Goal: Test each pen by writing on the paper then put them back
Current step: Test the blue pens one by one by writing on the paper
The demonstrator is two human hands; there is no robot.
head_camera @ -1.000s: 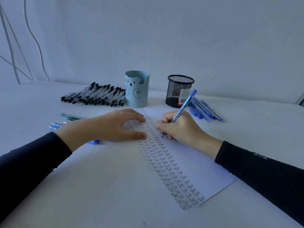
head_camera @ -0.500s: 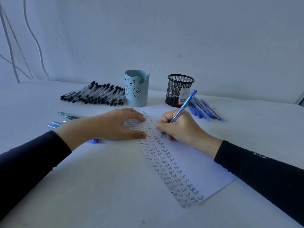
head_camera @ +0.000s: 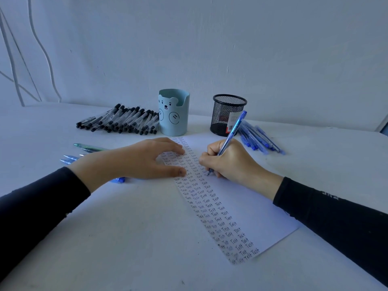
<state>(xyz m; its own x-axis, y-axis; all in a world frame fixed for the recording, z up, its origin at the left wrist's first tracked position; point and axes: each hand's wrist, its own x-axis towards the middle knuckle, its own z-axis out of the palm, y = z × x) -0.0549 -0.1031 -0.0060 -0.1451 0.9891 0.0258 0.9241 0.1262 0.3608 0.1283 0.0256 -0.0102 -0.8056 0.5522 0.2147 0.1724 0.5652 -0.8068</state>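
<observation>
Midway across the table, a little short of its far edge, your right grip is closed round a blue pen. The fingers are curled and pinch the barrel low down, near the tip, which I judge gives you the control to write small letters. That pen's tip touches the paper just right of the last column of "Test" words, so the step in hand looks to be the writing trial of this pen. Its long axis runs slantwise: the tip points down, toward you and the left edge, and the back end rises away toward the far right, crossing in front of the black mesh cup. Your left grip holds nothing; it lies open, fingertips and thumb pressed flat on the written columns, likely to stop the paper sliding under the strokes. Loose blue pens lie just right of the mesh cup, black-capped pens lie in a row left of the bear cup, and a few green and blue pens lie beside your left wrist toward the left edge. Which heaps are tested I cannot tell. No pen sticks up from either cup, so putting back looks not yet done.
</observation>
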